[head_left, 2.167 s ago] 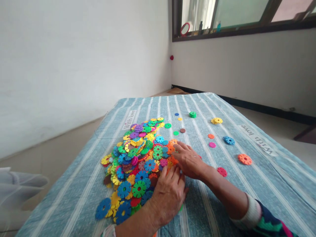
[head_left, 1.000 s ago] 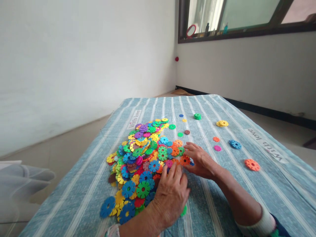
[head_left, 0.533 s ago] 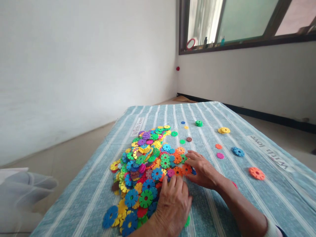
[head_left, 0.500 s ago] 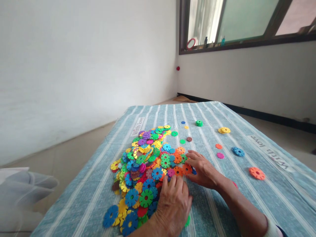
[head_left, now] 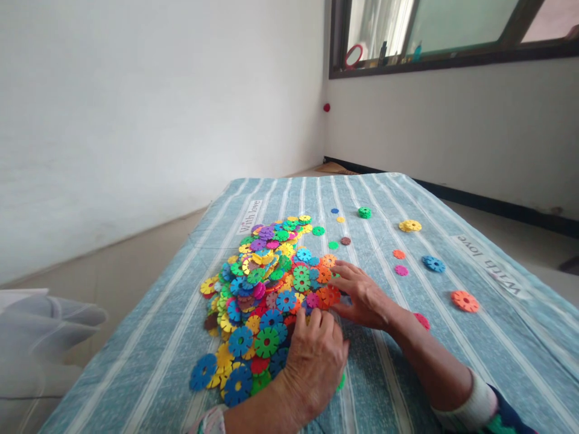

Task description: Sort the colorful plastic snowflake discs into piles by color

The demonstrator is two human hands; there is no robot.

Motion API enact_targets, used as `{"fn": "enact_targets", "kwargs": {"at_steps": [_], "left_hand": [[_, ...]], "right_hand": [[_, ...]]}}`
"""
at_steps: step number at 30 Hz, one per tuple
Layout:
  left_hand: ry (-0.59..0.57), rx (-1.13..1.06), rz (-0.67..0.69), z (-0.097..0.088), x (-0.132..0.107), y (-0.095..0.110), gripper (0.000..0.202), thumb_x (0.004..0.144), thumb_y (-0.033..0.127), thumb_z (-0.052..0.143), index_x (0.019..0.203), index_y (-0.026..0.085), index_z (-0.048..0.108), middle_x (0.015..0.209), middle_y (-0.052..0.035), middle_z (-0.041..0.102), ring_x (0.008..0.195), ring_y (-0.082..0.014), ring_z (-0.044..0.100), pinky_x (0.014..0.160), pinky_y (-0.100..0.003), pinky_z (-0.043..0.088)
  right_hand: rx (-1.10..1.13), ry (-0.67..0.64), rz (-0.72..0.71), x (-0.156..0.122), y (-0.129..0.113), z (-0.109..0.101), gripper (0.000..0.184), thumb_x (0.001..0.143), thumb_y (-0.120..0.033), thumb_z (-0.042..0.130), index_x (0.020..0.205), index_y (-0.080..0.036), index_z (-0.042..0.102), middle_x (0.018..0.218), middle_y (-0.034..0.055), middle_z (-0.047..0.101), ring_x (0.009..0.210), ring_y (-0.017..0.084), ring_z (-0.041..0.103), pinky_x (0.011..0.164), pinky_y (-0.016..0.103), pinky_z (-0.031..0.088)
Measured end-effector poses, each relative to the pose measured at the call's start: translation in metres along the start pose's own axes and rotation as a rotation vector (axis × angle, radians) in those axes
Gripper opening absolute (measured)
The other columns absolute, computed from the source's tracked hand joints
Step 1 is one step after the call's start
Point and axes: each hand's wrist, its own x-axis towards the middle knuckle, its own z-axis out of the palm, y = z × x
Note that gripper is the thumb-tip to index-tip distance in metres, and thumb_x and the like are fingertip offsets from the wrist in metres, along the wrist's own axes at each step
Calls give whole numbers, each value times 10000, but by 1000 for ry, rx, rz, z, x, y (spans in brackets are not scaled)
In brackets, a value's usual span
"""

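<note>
A heap of flower-shaped plastic discs in many colours lies on the striped table cover. At the heap's near right edge rests my left hand, its fingers bent downward and slightly apart against the discs; what lies under the fingertips is hidden. My right hand reaches in from the right with fingers spread, its tips at the orange discs on the heap's right side. Neither hand shows a disc in its grip. A green disc shows partly beside my left hand.
Apart from the heap lie a green stack, yellow discs, a blue disc, a large orange disc and a pink-red disc near my right forearm. Pale sheer material stands left of the table. White walls rise beyond.
The view has tipped down slightly. My right hand has shifted a little left, against the orange discs, and the pink-red disc by my forearm shows more. My left hand stays at the heap's edge.
</note>
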Motion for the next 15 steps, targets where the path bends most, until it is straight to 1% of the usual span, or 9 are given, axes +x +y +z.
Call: {"fn": "enact_targets", "kwargs": {"at_steps": [4,9,12,15], "left_hand": [[4,1,1,2,-1,0,237,842,362,631,835,133,692,814,-83,627,843,-253,560,826,-470,451],[0,1,11,4,-2,0,234,844,355,625,834,132,694,814,-83,627,838,-255,560,802,-458,461],[13,10,27,2,-2,0,235,859,346,608,811,131,691,793,-81,618,823,-249,558,777,-448,462],[13,19,38,2,-2,-1,222,861,331,606,800,135,688,783,-80,611,810,-242,555,757,-436,461]], "right_hand": [[-25,-59,19,6,-8,1,260,809,-321,664,1036,-200,701,1304,130,535,1336,314,357,1063,490,360],[-47,-115,27,10,-11,-1,267,813,-345,656,1033,-202,709,1325,122,525,1362,314,325,1068,491,348],[-46,-112,27,10,-12,-1,235,827,-344,636,997,-203,717,1305,113,542,1345,303,351,1066,480,351],[-64,-92,13,8,-12,0,229,822,-343,628,963,-187,716,1299,124,543,1332,308,366,1063,481,351]]}}
